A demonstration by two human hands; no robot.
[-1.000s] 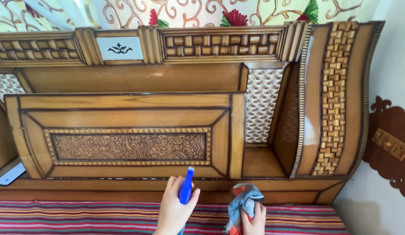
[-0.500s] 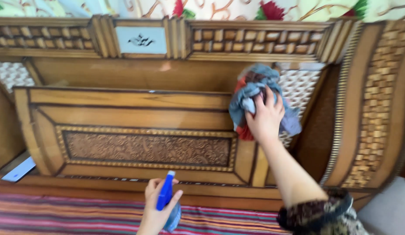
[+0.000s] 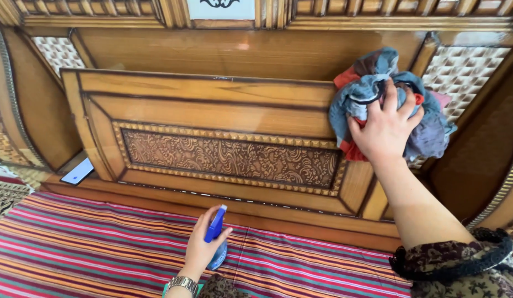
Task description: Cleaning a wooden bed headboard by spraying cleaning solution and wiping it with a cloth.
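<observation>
Right hand (image 3: 386, 129) gripping bunched cloth (image 3: 372, 94) against wooden headboard (image 3: 212, 105), left hand (image 3: 204, 248) clasping blue spray bottle (image 3: 215, 226)

The right hand (image 3: 386, 129) is reaching far up on the right, its arm stretched out and its fingers (image 3: 390, 95) spread wide and pressing flat. The left hand (image 3: 204, 245) is staying low and near, its fingers curled tight in a grip, with the wrist bent back a little.

Carved wooden headboard (image 3: 212, 110) in front of me — striped red bedcover (image 3: 91, 243) below, and a phone (image 3: 78, 171) lying on the left ledge.
</observation>
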